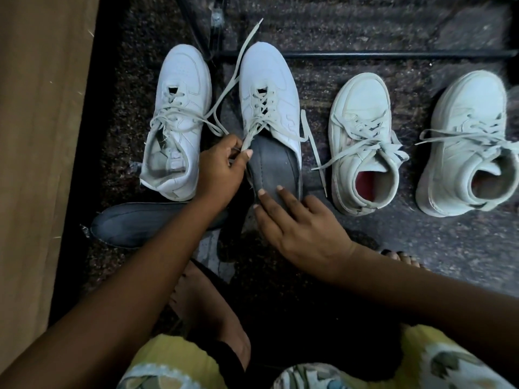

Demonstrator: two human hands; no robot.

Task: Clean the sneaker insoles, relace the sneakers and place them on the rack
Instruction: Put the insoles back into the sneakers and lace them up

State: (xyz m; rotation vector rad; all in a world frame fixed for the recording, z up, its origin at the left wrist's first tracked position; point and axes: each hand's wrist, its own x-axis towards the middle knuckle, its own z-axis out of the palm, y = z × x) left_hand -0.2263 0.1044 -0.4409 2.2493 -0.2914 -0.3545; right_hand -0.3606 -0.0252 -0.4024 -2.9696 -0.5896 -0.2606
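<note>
Several white sneakers stand in a row on the dark floor. The second sneaker (266, 88) has a grey insole (273, 167) sticking out of its heel opening. My left hand (222, 167) pinches the lace (247, 143) at the sneaker's tongue. My right hand (297, 226) lies flat with its fingertips pressing on the insole's rear part. Another grey insole (140, 228) lies loose on the floor under my left forearm. The far-left sneaker (177, 119) stands beside it with loose laces.
Two more white sneakers (362, 141) (466, 144) stand at the right, one with a red lining. A black rack bar (365, 54) crosses behind the shoes. A brown wooden panel (36, 136) lines the left side. My bare feet (207, 304) rest below.
</note>
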